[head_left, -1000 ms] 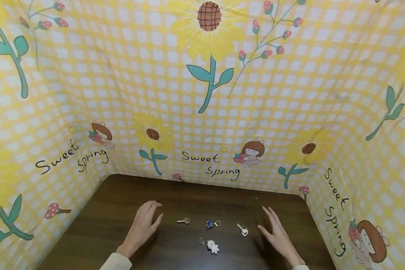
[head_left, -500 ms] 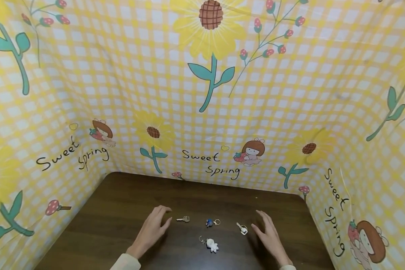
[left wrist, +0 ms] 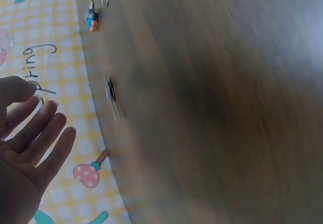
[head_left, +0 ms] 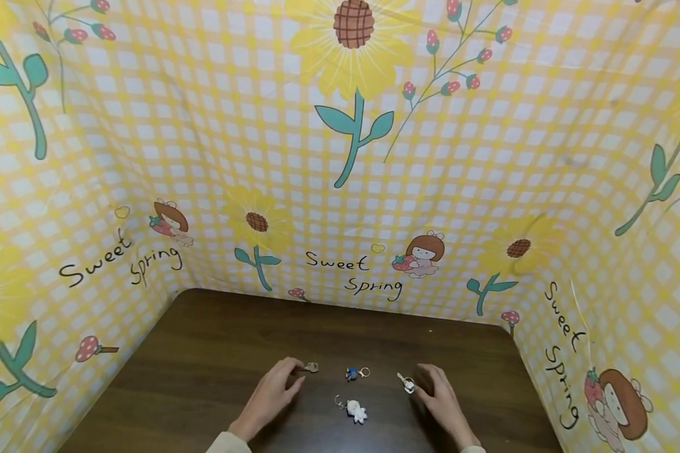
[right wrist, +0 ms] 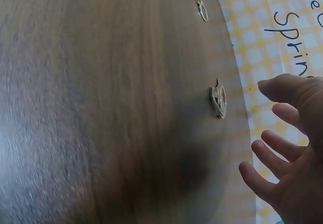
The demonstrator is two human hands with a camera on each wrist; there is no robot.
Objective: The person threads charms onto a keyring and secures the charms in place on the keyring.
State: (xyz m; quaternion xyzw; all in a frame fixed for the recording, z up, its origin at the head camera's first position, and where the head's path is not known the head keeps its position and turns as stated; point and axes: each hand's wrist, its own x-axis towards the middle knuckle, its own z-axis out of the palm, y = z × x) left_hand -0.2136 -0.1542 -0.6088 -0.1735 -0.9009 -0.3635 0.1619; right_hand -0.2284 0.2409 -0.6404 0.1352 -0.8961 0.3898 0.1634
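My left hand [head_left: 274, 393] reaches over a single metal key [head_left: 313, 367], partly covering its shaft in the head view. In the left wrist view that hand [left wrist: 30, 153] has spread fingers, apart from the key [left wrist: 111, 95]. Beside a second key on a ring [head_left: 406, 383] is my right hand [head_left: 439, 396], its thumb near the ring. The right wrist view has the hand [right wrist: 290, 148] with loose fingers and a gap to the ringed key [right wrist: 218, 102]. Between the hands lie a blue figure keychain [head_left: 352, 374] and, nearer me, a white figure keychain [head_left: 356, 411].
The dark brown wooden table [head_left: 221, 321] carries all these small things. A yellow checked cloth [head_left: 464, 189] with flowers and lettering hangs around its back and sides.
Both hands have moved inward: the left hand rightward to the single key, the right hand leftward to the ringed key. The keys and keychains lie where they were.
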